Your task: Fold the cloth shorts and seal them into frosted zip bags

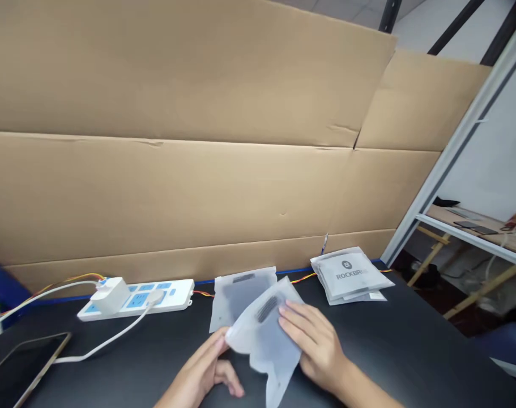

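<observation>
A frosted plastic bag (266, 334) with a dark printed block of text is held tilted above the black table. My left hand (210, 362) pinches the bag's left corner between thumb and forefinger, its other fingers curled below. Against the bag's right side lies my right hand (311, 340), fingers over the front face and thumb hidden behind. Just behind, a second frosted bag (243, 292) rests flat, something dark showing through it. Farther right sits a stack of frosted bags (346, 275), the top one printed with a logo.
A white power strip (179, 294) with plugs and cables stands at the back left. Near the left edge lies a phone (28, 368) on a white cord. A cardboard wall (177, 192) closes off the back, with a pen (324, 243) beside the stack.
</observation>
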### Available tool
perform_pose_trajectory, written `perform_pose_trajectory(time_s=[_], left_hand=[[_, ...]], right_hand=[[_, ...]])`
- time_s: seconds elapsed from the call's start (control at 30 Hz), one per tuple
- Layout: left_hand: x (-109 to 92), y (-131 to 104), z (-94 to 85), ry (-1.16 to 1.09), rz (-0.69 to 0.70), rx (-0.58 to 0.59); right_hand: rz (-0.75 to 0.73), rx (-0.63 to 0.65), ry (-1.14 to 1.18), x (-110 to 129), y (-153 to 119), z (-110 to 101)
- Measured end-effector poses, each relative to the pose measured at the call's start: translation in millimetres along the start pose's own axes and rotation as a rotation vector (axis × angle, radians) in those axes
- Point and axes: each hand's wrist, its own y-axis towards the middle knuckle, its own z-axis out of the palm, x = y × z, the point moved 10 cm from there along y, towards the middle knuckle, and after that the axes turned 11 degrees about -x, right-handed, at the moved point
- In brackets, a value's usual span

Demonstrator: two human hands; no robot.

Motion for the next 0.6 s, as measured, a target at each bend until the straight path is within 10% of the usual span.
perform_pose_trajectory(time_s=[0.23, 0.4, 0.6], left_hand=[[-0.9, 3.2, -7.8, 0.549, 0.203, -0.022], [-9.6, 2.1, -9.5, 0.765, 0.337, -0.069], [-28.6, 7.2, -20.1, 0.912, 0.481, -0.194]], right_hand=[[0.255, -0.202, -0.473, -157.6, -6.9, -100.2], [0.436, 0.18, -0.492, -214.9, -61.4, -58.1], [0.554, 0.188, -0.436, -228.1, -77.1, -44.1]])
